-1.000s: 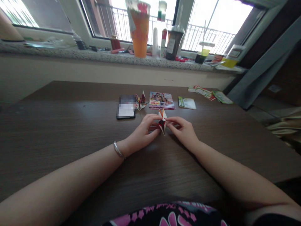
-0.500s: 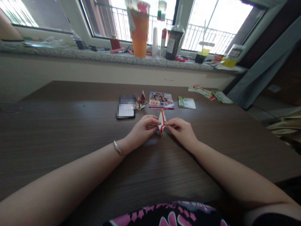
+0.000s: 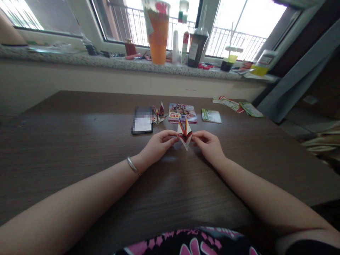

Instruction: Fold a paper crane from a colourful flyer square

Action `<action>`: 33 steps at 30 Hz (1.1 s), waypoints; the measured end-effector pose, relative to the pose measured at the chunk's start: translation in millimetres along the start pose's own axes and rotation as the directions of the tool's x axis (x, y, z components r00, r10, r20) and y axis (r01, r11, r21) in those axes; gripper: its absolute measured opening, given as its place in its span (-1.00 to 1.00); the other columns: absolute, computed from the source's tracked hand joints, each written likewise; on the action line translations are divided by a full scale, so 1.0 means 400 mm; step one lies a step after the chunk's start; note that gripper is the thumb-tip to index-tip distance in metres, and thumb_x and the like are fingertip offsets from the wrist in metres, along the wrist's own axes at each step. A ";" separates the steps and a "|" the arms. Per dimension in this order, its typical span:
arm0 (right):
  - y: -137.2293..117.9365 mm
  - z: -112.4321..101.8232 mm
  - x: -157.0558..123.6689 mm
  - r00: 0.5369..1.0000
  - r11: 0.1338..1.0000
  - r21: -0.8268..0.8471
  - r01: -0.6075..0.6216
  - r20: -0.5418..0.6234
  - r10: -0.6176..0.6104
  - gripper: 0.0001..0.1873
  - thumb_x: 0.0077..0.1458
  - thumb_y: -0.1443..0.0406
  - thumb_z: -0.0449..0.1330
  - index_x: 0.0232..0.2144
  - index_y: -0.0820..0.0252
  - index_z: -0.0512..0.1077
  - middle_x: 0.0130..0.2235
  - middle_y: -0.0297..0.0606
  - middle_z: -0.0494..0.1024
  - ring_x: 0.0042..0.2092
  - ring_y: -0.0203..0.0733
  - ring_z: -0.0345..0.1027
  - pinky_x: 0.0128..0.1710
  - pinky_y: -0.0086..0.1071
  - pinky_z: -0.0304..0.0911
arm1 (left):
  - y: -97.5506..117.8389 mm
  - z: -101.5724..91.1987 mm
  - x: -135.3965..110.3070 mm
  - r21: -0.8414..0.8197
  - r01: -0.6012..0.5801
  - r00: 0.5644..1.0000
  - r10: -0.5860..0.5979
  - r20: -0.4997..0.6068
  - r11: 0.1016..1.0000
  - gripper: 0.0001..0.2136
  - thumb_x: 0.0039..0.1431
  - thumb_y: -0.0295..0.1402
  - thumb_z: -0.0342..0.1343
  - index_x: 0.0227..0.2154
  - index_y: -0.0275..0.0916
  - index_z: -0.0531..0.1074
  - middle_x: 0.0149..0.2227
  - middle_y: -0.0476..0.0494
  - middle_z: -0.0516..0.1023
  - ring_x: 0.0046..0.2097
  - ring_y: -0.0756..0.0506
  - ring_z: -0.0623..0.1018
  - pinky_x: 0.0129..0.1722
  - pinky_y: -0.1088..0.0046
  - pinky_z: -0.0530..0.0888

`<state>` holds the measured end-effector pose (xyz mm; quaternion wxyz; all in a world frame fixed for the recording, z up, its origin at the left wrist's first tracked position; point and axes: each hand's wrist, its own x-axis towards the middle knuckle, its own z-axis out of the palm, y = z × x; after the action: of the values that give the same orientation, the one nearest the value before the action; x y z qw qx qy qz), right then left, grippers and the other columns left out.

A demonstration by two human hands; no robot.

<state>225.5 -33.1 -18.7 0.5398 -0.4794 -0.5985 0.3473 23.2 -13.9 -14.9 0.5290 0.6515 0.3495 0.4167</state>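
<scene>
While the left hand [image 3: 158, 144] and right hand [image 3: 209, 144] pinch it, the folded paper [image 3: 186, 141] sits between them.

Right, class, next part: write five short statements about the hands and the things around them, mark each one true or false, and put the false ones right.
1. The left hand and the right hand both hold the folded paper. True.
2. The silver bangle is on the right wrist. False: it is on the left wrist.
3. In the picture, a paper figure sits to the left of the booklet. True.
4. The orange drink stands on the table. False: it stands on the windowsill.
5. The folded paper is pressed flat. False: it is spread open, showing a hollow.
</scene>
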 end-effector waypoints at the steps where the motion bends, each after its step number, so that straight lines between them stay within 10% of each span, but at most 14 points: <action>1: 0.001 0.002 0.001 1.000 0.999 0.034 -0.016 -0.012 0.016 -0.79 -0.08 0.14 0.30 -0.43 0.15 0.51 -0.40 -0.28 0.58 -0.37 -0.23 0.45 -0.32 -0.29 0.42 | -0.001 0.000 0.000 -0.015 0.000 1.000 0.000 0.000 1.000 -0.75 0.08 -0.27 0.19 -0.18 -0.26 0.44 -0.18 -0.14 0.58 -0.18 -0.08 0.56 -0.11 0.30 0.49; 22: 0.008 0.014 0.000 0.998 0.995 0.098 -0.005 -0.064 0.012 -0.74 -0.13 0.11 0.33 -0.46 0.15 0.46 -0.41 -0.30 0.54 -0.37 -0.22 0.45 -0.29 -0.23 0.48 | 0.009 0.016 -0.005 -0.108 -0.046 0.998 0.049 0.027 0.993 -0.80 0.10 -0.33 0.19 -0.23 -0.25 0.38 -0.15 -0.14 0.56 -0.10 -0.08 0.56 -0.03 0.31 0.46; 33: 0.002 0.012 0.004 0.995 0.986 0.145 -0.080 -0.046 0.087 -0.66 -0.18 0.03 0.34 -0.47 0.16 0.45 -0.44 -0.31 0.56 -0.42 -0.24 0.45 -0.36 -0.28 0.49 | 0.019 0.004 -0.008 0.079 0.044 0.995 -0.036 -0.097 0.996 -0.84 0.05 -0.29 0.20 -0.34 -0.25 0.46 -0.37 -0.05 0.57 -0.38 -0.01 0.51 -0.38 0.45 0.46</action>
<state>221.1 -31.1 -19.7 0.5733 -0.4729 -0.5370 0.3992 23.6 -18.9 -8.1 0.4932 0.6446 0.4038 0.4221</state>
